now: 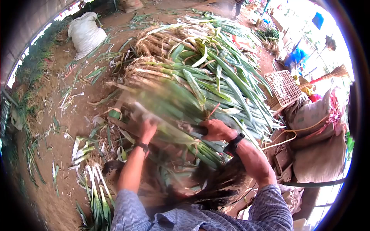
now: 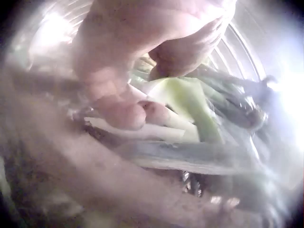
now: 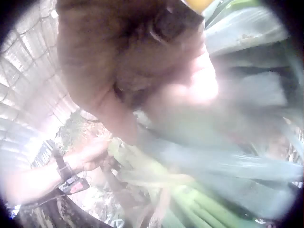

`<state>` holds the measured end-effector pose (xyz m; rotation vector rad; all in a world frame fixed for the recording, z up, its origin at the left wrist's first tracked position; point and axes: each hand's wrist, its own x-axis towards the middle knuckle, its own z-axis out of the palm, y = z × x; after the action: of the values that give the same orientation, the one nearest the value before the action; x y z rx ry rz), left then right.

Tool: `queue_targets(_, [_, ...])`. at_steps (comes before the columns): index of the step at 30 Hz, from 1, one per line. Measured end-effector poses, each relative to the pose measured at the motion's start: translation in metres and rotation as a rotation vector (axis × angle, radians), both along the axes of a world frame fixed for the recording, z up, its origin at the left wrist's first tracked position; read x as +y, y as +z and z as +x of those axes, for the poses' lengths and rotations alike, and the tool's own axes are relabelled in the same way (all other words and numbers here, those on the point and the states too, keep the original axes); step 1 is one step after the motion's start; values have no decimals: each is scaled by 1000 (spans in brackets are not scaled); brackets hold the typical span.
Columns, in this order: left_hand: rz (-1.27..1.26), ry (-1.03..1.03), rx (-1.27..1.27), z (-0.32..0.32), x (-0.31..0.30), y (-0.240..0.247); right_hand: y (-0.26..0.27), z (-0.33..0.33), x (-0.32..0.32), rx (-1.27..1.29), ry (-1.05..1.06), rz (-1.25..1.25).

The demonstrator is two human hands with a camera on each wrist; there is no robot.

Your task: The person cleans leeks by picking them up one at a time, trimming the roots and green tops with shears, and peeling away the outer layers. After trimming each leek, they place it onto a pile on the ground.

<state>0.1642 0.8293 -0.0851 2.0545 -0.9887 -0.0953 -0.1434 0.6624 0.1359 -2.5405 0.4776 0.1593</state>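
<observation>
Gripping a bundle of leeks (image 1: 173, 115) in both hands

Holding it across the near middle of the scene, a person is keeping the bundle of leeks off the ground, and it is showing blurred in the head view. The left hand (image 1: 148, 129) is clasping its left, pale-stalked end; in the left wrist view the fingers (image 2: 126, 114) are curling tight against the stalks. The right hand (image 1: 216, 130) is closing over the green right part, fingers wrapped down onto the leaves. Just beyond the hands, a large pile of leeks (image 1: 200, 65) is lying on the dirt floor (image 1: 73, 115), roots pointing left and leaves trailing right. A white sack (image 1: 86, 34) is sitting at the far left. To the right, a woven basket (image 1: 283, 88) is standing tilted beside stuffed sacks (image 1: 320, 127). Loose leaves (image 1: 96, 192) are lying at the near left.
</observation>
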Motion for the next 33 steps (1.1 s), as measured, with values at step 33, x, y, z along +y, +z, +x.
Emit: queue_targets(33, [-429, -168, 1382, -54, 3, 161, 9, 7, 21, -398, -84, -30])
